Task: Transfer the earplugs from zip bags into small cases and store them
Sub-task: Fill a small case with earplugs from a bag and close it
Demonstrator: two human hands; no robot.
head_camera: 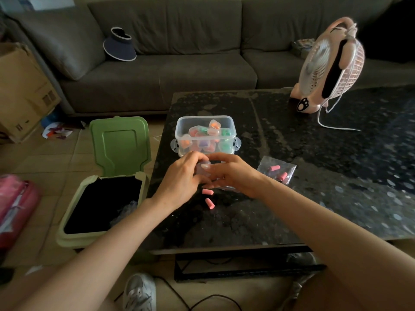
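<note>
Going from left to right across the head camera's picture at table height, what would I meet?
Green bin → left hand → right hand → zip bag with pink earplugs → pink fan, farther back.

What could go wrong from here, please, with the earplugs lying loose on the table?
1. The two earplugs lie loose near the table edge, below the hands; a wrist brushing them could roll them off towards the open bin.
2. Both the left hand and right hand crowd one small clear case; it may slip.
3. The bag still holds earplugs and could be overlooked.
</note>
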